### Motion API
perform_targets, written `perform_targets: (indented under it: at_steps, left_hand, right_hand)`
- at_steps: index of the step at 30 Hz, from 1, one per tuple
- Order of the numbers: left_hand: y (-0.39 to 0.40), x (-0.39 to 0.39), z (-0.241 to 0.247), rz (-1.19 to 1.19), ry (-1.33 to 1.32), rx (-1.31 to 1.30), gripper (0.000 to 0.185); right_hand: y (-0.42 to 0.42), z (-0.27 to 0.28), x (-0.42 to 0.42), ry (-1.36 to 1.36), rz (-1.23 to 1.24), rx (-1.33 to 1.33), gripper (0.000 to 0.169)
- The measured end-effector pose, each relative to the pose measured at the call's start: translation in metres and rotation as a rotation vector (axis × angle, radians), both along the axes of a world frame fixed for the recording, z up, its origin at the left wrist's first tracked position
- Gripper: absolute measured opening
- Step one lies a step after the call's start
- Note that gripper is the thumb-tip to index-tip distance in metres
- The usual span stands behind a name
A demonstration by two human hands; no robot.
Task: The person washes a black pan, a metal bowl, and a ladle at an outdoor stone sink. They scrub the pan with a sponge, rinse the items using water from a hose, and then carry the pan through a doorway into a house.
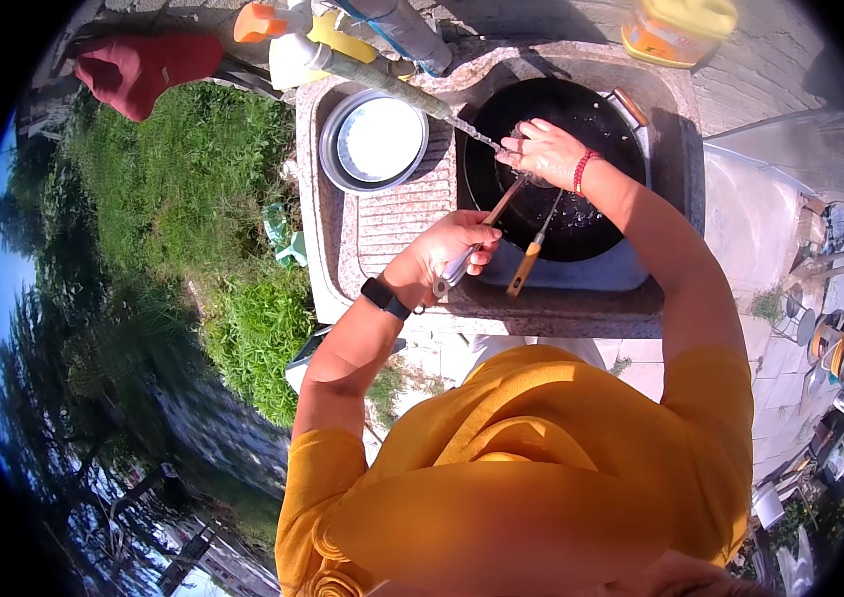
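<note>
My left hand (463,242) grips the metal handle of a long utensil (504,201), whose far end reaches under my right hand. My right hand (545,153), wet and with spread fingers, is over that end; whether it grips anything is hidden. Water from a hose (392,88) runs onto its fingertips. Beneath lies a large black wok (567,231) with some water in it, set in the basin of a stone sink (407,261). A second utensil with a wooden handle (525,269) leans on the wok's near edge.
Nested metal bowls (327,149) stand on the ribbed drainboard at left. A yellow plastic container (679,33) is behind the sink at right. A wrapped pipe (407,33) and an orange nozzle (259,24) are at the back. A red cloth item (146,71) hangs at far left, above grass.
</note>
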State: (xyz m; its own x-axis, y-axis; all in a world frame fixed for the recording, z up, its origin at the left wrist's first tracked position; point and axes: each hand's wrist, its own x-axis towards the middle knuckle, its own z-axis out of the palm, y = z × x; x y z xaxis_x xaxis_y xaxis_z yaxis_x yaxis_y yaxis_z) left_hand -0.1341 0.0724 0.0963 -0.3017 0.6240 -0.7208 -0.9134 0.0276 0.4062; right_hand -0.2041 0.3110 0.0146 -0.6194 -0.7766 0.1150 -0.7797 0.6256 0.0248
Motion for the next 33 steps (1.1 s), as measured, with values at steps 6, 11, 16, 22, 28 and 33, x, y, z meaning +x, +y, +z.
perform_targets:
  at_steps: [6,11,16,22,28,33]
  left_hand:
    - [-0.015,0.002,0.009,-0.059,0.078,0.038,0.012]
    - [-0.02,0.012,0.007,-0.003,0.065,0.094,0.01]
    - [-0.011,0.025,0.009,0.092,0.065,0.144,0.012]
    - [0.006,0.05,-0.028,0.125,0.129,0.186,0.024]
    - [0.003,0.05,-0.057,0.067,0.138,0.119,0.019]
    - [0.01,0.053,-0.05,0.171,0.029,0.206,0.013]
  right_hand:
    - [0.008,0.015,-0.031,-0.423,-0.041,-0.135,0.085]
    - [0.026,-0.007,-0.037,-0.668,-0.268,-0.451,0.035]
    - [0.027,-0.035,-0.013,-0.88,-0.622,-1.357,0.025]
    - [-0.037,-0.076,0.026,-0.892,-1.061,-2.56,0.021]
    - [-0.069,-0.102,0.045,-1.755,-0.871,-2.762,0.017]
    - [-0.063,-0.115,0.036,-1.047,-1.336,-2.296,0.019]
